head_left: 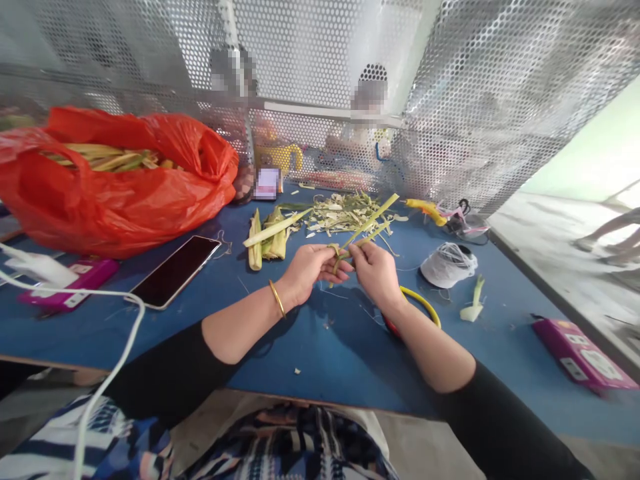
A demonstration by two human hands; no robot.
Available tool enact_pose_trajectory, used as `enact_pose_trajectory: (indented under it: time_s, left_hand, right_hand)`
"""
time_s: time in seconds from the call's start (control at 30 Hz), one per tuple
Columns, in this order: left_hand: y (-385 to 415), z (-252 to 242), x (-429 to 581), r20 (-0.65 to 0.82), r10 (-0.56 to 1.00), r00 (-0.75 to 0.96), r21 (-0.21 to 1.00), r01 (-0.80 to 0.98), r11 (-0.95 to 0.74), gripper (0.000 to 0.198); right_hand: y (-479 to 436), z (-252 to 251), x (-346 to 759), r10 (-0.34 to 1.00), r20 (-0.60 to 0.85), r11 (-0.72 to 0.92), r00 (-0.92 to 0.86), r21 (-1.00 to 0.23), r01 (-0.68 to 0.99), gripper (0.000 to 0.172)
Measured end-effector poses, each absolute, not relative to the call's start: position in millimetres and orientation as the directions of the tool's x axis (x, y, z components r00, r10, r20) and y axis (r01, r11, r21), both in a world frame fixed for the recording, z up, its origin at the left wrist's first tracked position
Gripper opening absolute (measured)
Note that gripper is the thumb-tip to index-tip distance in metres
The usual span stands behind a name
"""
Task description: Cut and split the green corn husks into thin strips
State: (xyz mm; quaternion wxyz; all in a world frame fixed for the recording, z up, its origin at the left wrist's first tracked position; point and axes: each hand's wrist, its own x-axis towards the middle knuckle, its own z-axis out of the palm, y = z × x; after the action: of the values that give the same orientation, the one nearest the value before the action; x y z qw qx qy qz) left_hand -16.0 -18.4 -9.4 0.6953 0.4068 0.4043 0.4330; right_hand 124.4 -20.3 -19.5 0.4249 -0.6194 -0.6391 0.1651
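In the head view, my left hand is closed on a small folded piece made of green leaf strips, pinched between thumb and fingers. Against it, my right hand pinches the same strips from the other side. Long strip ends stick out past the fingers, up and to the right. Just beyond the hands lies a heap of leaf shreds. Cut pale-green stalk pieces rest to its left. A yellow and red loop shows partly under my right forearm; the rest is hidden.
A red plastic bag full of stalks stands at left, near a phone and a purple power strip. White thread, a stalk scrap and another purple power strip lie at right. A perforated metal screen borders the back.
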Motion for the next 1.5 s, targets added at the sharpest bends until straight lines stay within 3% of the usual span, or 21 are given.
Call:
enact_pose_trajectory:
  time_s: [0.23,0.37,0.5,0.67,0.77,0.97,1.07,1.2,1.3,1.37,1.5]
  left_hand:
    - [-19.6,-12.0,-13.9,-0.095,0.979,0.182,0.985,-0.124,0.119,0.021]
    - [-21.2,-8.9,-12.4,-0.095,0.973,0.210,0.980,-0.152,0.128,0.026]
    - [-23.7,-10.5,-8.3,-0.079,0.981,0.178,0.989,-0.108,0.099,0.013]
    - [-20.2,-13.7,-8.9,-0.107,0.990,0.087,0.982,-0.146,0.119,0.013]
    - [-13.4,-11.6,-14.1,-0.131,0.991,0.019,0.967,-0.218,0.132,0.011]
    - [-3.9,-10.8,-21.4,-0.167,0.986,-0.025,0.944,-0.291,0.153,0.012]
    - [-4.0,-12.1,-21.2,-0.160,0.987,-0.015,0.946,-0.289,0.149,0.010]
    - [-7.7,-10.2,-19.8,-0.169,0.985,0.024,0.954,-0.249,0.170,0.009]
    - [-11.7,-6.9,-19.0,-0.151,0.986,0.072,0.966,-0.202,0.163,0.011]
    - [-13.9,-5.0,-18.9,-0.132,0.985,0.112,0.974,-0.170,0.150,0.011]
    - [-15.4,-4.5,-19.3,-0.127,0.973,0.194,0.982,-0.111,0.150,0.009]
  right_hand:
    - [-21.6,-16.7,123.9,0.954,0.264,0.117,0.140,-0.762,0.637,0.028]
    - [-22.4,-17.0,124.6,0.953,0.263,0.108,0.152,-0.762,0.639,0.028]
    - [-23.4,-14.0,123.1,0.955,0.230,0.041,0.188,-0.728,0.684,0.027]
    - [-24.1,-10.9,122.4,0.990,0.087,-0.003,0.113,-0.778,0.628,0.026]
    - [-26.1,-9.7,125.4,0.995,0.100,0.088,-0.011,-0.820,0.565,0.010]
    - [-26.6,-6.0,137.2,0.844,0.261,0.466,-0.468,-0.788,0.402,0.029]
    - [-24.6,-6.1,141.5,0.755,0.313,0.574,-0.577,-0.739,0.351,0.028]
    - [-24.9,-4.9,141.8,0.701,0.532,0.713,-0.476,-0.489,0.503,0.024]
    - [-26.3,-3.2,139.5,0.630,0.687,0.693,-0.362,-0.287,0.661,0.023]
    - [-26.7,-3.3,137.9,0.635,0.705,0.652,-0.316,-0.270,0.708,0.023]
    - [-26.4,-5.7,136.4,0.768,0.620,0.496,-0.164,-0.412,0.764,0.024]
